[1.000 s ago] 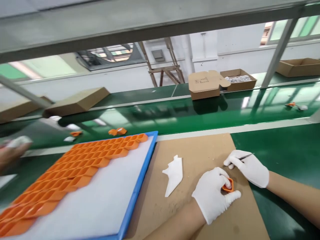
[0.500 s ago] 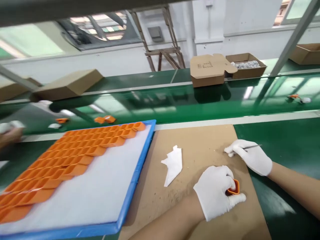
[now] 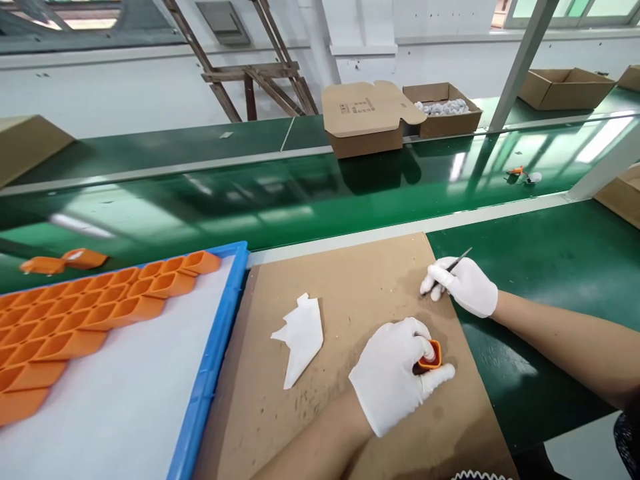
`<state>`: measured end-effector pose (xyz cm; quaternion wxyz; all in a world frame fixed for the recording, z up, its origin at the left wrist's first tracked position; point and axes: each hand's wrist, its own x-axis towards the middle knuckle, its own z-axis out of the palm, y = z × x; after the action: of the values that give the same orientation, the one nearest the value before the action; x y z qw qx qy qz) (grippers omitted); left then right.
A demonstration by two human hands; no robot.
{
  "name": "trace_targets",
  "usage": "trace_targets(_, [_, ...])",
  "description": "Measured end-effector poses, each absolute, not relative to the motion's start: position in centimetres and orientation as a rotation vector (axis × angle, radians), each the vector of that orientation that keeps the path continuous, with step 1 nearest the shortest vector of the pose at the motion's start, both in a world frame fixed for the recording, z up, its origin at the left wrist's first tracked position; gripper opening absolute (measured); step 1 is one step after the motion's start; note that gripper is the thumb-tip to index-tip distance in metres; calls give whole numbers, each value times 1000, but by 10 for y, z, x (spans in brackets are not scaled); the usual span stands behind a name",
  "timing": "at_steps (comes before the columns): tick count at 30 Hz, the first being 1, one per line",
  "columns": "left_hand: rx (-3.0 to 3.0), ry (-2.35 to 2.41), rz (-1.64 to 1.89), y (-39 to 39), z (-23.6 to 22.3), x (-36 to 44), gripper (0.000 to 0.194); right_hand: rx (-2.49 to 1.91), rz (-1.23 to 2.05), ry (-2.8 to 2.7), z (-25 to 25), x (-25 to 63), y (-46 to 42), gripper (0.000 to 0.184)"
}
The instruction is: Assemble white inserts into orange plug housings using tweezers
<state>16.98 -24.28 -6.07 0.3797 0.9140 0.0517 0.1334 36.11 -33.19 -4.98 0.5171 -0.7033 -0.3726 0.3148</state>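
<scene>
In white gloves, both my hands are over a brown cardboard sheet (image 3: 370,287). My left hand (image 3: 393,373) is closed on a small orange open-topped square part (image 3: 436,357), with fingertips reaching into its opening and the thumb along its near side. Up and to the right, my right hand (image 3: 463,285) grips a slim pointed metal tool (image 3: 459,260) like a pen. One end of it sticks up past the fingers; its lower end is hard to make out near the sheet. A torn white piece of paper (image 3: 303,337) lies left of my left hand.
At left, a blue tray (image 3: 200,400) with a white liner holds rows of orange square parts (image 3: 85,320). Beyond runs a green conveyor belt (image 3: 280,213) carrying loose orange pieces (image 3: 65,260). Cardboard boxes (image 3: 370,123) stand on the far shelf, and a metal post (image 3: 523,67) rises at right.
The view has swung to the right, so the scene sits further left. The tool in my right hand now points more upward. My left hand keeps its hold on the orange part.
</scene>
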Motion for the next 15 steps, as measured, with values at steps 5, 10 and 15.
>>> trace_targets(5, [2319, 146, 325, -242, -64, 170, 32, -1719, 674, -784, -53, 359, -328, 54])
trace_targets(10, [2374, 115, 309, -237, -65, 174, 35, -1565, 696, -591, -57, 370, -323, 63])
trace_targets(15, [2222, 305, 202, -238, -61, 180, 36, -1253, 723, -425, -63, 389, -322, 62])
